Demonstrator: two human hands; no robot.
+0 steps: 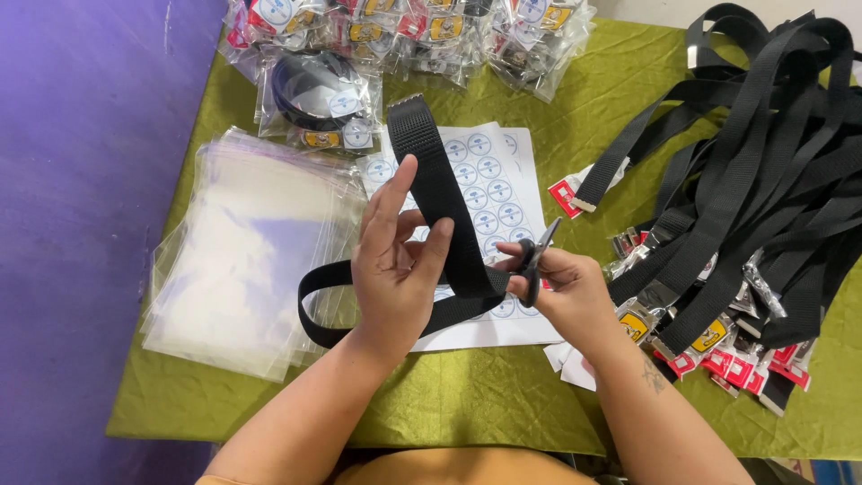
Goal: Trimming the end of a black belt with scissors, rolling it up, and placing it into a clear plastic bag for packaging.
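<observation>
- Head view: an olive-green crinkled tablecloth (503,404) covers the table, with a purple wall (81,224) left of the hands.
- The far packaged belts (404,27) are cut off at the top edge.
- The left hand (395,269), fingers raised, pinches a black woven webbing belt (440,198) that rises above the grip and loops below it.
- The right hand (561,292) grasps small black-handled scissors (536,260) just beside the belt, over a white sheet of round stickers (489,180).

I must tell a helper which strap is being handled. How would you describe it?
On the green-clothed table, above the white sticker sheet, the left hand holds one black webbing strap. Unlike the heaped straps at right, it stands alone, upright, its cut end up.
</observation>
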